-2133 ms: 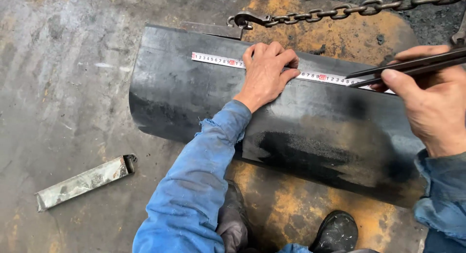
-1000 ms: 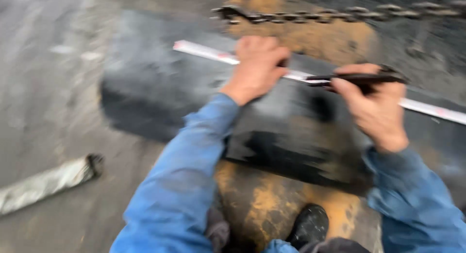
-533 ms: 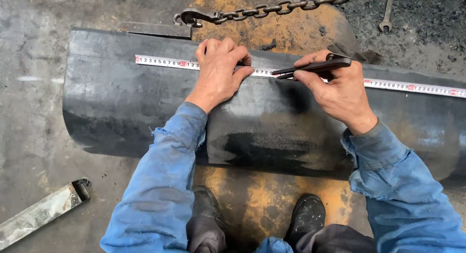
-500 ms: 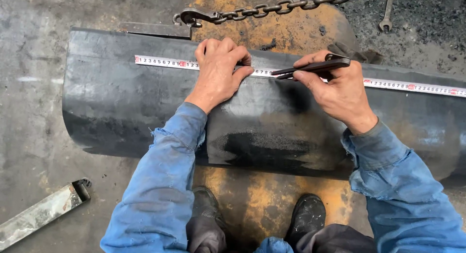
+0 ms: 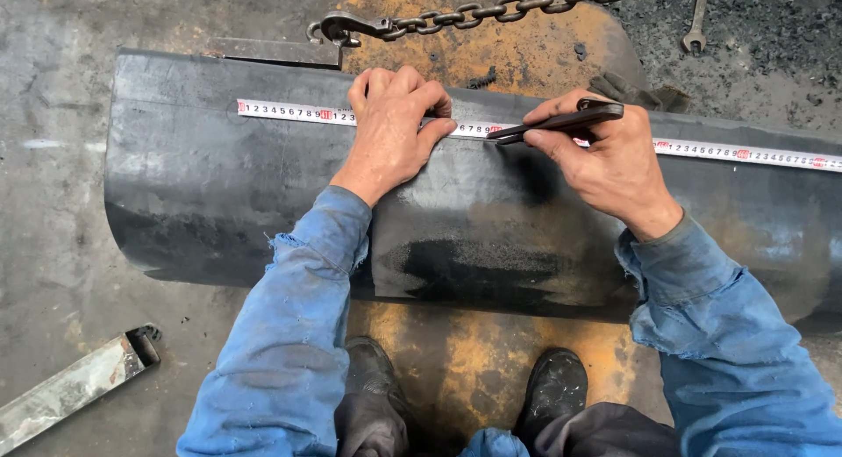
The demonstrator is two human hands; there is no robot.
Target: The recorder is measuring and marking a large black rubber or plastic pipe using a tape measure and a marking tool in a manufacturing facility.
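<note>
Your left hand [image 5: 390, 128] lies flat, fingers spread, pinning a white tape measure [image 5: 289, 113] along the top of a curved black steel sheet [image 5: 219, 194] on the workshop floor. Your right hand [image 5: 605, 159] pinches a dark marking tool [image 5: 561, 122], its tip touching the tape just beside your left fingers. A chain [image 5: 456, 14] lies beyond the sheet; a wrench [image 5: 695, 23] rests well apart.

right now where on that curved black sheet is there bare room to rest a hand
Two bare patches on the sheet: the left end, below the tape and left of the left hand; and the right end, below the tape, right of the right hand. Crowded in the middle, where both hands and the marker meet on the tape.
</note>
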